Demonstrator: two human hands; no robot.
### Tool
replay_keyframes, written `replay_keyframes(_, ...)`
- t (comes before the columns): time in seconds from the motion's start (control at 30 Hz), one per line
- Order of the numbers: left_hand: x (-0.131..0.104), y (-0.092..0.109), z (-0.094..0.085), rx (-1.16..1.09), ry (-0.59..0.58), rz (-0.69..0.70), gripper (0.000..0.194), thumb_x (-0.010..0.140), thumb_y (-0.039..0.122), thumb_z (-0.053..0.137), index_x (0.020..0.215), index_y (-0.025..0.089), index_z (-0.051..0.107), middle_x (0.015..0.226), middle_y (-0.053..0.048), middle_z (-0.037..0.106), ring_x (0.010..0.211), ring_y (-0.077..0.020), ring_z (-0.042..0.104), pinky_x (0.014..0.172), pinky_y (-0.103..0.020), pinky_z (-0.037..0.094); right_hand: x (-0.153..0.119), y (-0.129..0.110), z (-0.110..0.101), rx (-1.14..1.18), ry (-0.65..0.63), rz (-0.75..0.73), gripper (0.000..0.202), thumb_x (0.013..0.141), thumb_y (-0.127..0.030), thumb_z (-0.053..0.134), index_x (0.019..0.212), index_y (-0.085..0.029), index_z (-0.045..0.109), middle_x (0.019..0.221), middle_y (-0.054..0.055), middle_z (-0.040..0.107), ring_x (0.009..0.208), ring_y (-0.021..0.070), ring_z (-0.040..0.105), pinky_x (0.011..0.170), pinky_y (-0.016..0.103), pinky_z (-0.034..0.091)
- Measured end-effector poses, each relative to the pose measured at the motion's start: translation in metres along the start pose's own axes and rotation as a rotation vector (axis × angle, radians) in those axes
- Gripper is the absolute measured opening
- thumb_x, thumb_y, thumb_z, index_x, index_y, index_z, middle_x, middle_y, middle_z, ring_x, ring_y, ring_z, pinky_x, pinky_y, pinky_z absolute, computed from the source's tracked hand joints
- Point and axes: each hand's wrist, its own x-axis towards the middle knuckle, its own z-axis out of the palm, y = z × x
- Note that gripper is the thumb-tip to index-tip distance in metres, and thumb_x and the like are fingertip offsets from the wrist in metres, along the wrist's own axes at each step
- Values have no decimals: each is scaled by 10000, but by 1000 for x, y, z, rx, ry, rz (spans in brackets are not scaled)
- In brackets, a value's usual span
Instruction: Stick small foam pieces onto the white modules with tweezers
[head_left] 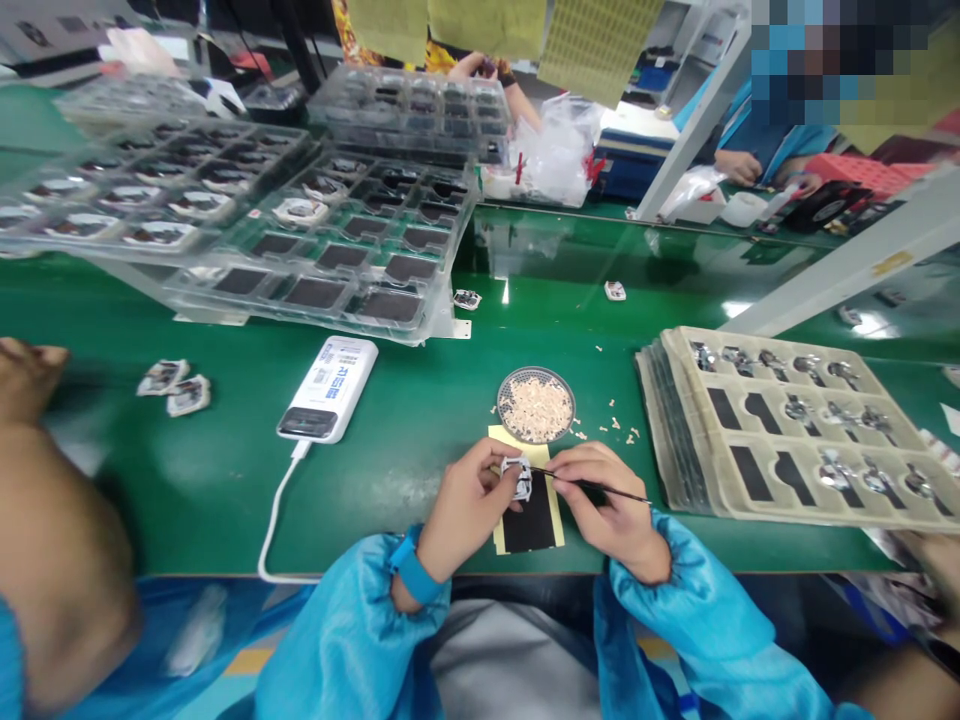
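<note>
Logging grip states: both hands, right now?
Left hand: closed on the white part.
Right hand: closed on the thin black tool.

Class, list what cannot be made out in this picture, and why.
Head view, white part: underside hidden by the left hand.
Head view, tool: tip too small to tell.
Head view, power bank: small print too small.
Head view, lower trays: contents hidden by the top tray.
Head view, forearm at left: rest cut off by the edge.
</note>
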Motion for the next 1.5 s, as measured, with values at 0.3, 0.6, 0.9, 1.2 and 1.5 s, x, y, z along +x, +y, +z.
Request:
replay_keyframes(0.3,-1,-2,0,37,1,14,204,904,341,606,1037,187,593,868,-23,693,647,-148,682,565,-228,547,0,-2,-1,-46,-31,-39,347,776,19,668,1039,-204,639,989,72,713,885,209,665,782,399,521)
replay_keyframes(0.6,-2,0,-1,60,-6,7,206,905,340,608,1044,188,598,835,-19,689,637,-145,678,561,-222,534,0,-1,-1,-44,-41,-13,350,773,18,669,1038,-208,636,995,75,707,896,215,660,793,406,526)
replay_keyframes(0.9,-1,-2,-1,64,-14,4,213,905,340,604,1056,190,608,829,-22,691,642,-143,673,560,-219,528,0,-2,-1,-37,-48,-15,319,789,13,654,1022,-204,643,978,72,711,880,205,661,782,397,526)
replay_keyframes(1.2,-1,-4,-1,79,-13,2,240,903,364,607,1073,197,633,841,-33,700,633,-148,672,546,-226,521,-2,-1,-1,-25,-48,-8,333,780,13,660,1029,-207,648,989,74,712,892,212,663,787,404,528)
replay_keyframes(1.5,-1,-2,-1,74,-7,6,231,900,354,602,1062,193,638,824,-30,698,601,-142,662,532,-224,510,-1,-1,-1,-30,-26,-6,335,777,1,668,1040,-205,645,966,81,710,871,217,667,763,404,535)
